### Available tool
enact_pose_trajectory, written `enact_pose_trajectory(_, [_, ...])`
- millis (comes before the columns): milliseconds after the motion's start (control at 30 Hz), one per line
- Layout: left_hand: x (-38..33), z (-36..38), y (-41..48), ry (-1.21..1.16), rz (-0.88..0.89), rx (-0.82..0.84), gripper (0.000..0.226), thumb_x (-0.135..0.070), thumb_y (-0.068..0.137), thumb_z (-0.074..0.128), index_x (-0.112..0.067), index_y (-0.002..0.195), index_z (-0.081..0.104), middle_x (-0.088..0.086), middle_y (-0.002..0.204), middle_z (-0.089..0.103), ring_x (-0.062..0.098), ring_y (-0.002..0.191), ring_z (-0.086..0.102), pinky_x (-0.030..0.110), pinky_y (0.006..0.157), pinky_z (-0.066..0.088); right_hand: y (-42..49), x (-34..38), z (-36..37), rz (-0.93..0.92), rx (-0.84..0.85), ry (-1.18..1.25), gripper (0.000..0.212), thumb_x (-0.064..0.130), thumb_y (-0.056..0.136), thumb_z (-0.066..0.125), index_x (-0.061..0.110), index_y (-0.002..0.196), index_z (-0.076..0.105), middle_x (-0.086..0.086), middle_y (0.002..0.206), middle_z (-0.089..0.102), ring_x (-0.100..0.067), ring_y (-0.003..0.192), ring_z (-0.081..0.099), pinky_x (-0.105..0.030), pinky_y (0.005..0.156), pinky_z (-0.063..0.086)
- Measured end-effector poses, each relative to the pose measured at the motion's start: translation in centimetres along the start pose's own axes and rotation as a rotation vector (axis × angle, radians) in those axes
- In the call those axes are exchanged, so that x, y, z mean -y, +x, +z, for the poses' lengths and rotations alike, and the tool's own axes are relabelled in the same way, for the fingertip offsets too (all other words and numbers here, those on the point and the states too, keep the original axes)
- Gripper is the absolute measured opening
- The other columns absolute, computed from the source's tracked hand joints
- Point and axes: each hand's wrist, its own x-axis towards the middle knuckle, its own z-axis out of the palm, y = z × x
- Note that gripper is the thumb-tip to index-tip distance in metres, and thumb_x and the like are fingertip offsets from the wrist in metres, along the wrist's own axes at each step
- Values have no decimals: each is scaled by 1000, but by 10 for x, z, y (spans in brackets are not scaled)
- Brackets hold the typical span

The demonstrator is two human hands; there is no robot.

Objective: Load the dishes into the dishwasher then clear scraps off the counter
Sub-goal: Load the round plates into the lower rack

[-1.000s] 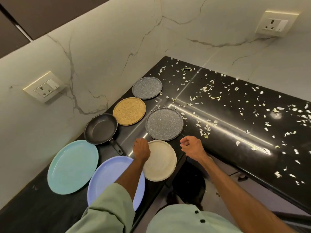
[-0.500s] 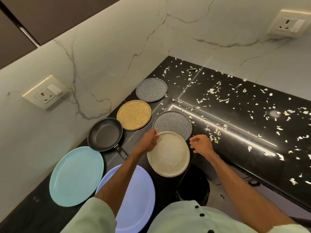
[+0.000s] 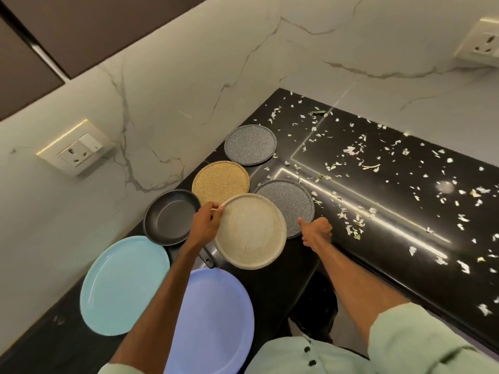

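Note:
My left hand (image 3: pixel 205 222) grips the left rim of a cream plate (image 3: pixel 251 231), which is lifted and overlaps a grey speckled plate (image 3: pixel 291 203). My right hand (image 3: pixel 316 231) hovers at the near edge of that grey plate, fingers loosely curled and holding nothing. On the black counter (image 3: pixel 391 233) lie a yellow speckled plate (image 3: pixel 220 181), a second grey plate (image 3: pixel 250 144), a black frying pan (image 3: pixel 170 217), a turquoise plate (image 3: pixel 124 284) and a lavender plate (image 3: pixel 213 319). Pale scraps (image 3: pixel 353 225) are scattered over the right counter. No dishwasher is in view.
The counter forms an L against marble walls, with a socket (image 3: pixel 75 150) on the left wall and another socket (image 3: pixel 480 41) at the top right. Dark cabinets (image 3: pixel 54 36) hang above. The floor gap sits below between the counter arms.
My left hand took hold of the cream plate and lifted it up and away, over the grey plate. My right hand moved forward to the grey plate's edge.

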Motion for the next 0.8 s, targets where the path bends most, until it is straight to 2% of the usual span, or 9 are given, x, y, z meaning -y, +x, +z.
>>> enact_pose_trajectory(133, [13, -10, -9, 17, -30, -11, 32, -25, 105, 51, -1, 96, 71, 15, 87, 67, 24, 78, 62, 29, 69, 45, 11, 7, 0, 76, 83, 112, 40, 26, 88, 75, -1, 115, 66, -15, 98, 72, -24, 72, 69, -27, 44, 52])
enact_pose_trajectory(233, [21, -12, -14, -29, -55, 30, 42, -26, 105, 51, 8, 88, 70, 25, 80, 66, 24, 65, 56, 34, 64, 44, 11, 7, -11, 22, 246, 375, 30, 19, 94, 66, -3, 114, 64, -15, 102, 74, -24, 81, 74, -33, 59, 61])
enact_pose_trajectory(333, [20, -6, -15, -83, -70, 100, 47, -30, 105, 51, 8, 81, 65, 11, 67, 57, 15, 59, 51, 32, 61, 42, -3, 4, -28, -160, 325, 522, 19, 15, 98, 62, 3, 112, 58, -15, 106, 73, -26, 86, 76, -41, 69, 64])
enact_pose_trajectory(467, [-3, 12, -13, -151, -41, 190, 52, -37, 105, 49, 9, 85, 62, 12, 76, 58, 23, 69, 52, 34, 68, 42, -15, -6, -59, -602, 67, 300, 19, 12, 95, 60, 24, 102, 47, -15, 85, 66, -21, 68, 66, -49, 61, 60])
enact_pose_trajectory(567, [-40, 29, -12, -183, 14, 260, 39, -40, 105, 48, -6, 101, 68, 11, 94, 66, 18, 84, 60, 32, 78, 46, -32, -9, -90, -785, -27, 257, 21, 3, 96, 58, 19, 107, 48, -6, 83, 67, -18, 70, 67, -30, 60, 57])
enact_pose_trajectory(633, [-66, 40, -8, -171, 115, 303, 31, -41, 104, 49, -18, 101, 71, 9, 99, 65, 15, 88, 60, 33, 80, 45, -39, -12, -111, -799, -70, 285, 21, 1, 95, 60, 15, 109, 51, -4, 86, 69, -7, 71, 67, -15, 62, 54])
enact_pose_trajectory(667, [-79, 46, -5, -158, 175, 324, 29, -45, 103, 51, -25, 97, 71, 8, 100, 64, 17, 90, 59, 36, 82, 46, -40, -17, -121, -780, -66, 317, 22, 0, 95, 61, 16, 108, 51, -5, 89, 69, -9, 74, 68, -17, 67, 56])
enact_pose_trajectory(733, [-102, 59, 2, -112, 262, 374, 34, -59, 98, 51, -32, 91, 71, 8, 109, 61, 22, 99, 59, 42, 85, 48, -42, -30, -139, -674, 27, 446, 22, 1, 96, 62, 16, 109, 52, -13, 94, 71, -22, 76, 70, -36, 71, 62])
enact_pose_trajectory(800, [-124, 73, 7, -75, 343, 435, 49, -64, 95, 51, -20, 91, 71, 8, 102, 60, 21, 90, 58, 39, 77, 47, -49, -49, -158, -553, 143, 574, 22, 2, 98, 62, 12, 115, 52, -15, 95, 73, -22, 72, 72, -40, 63, 62])
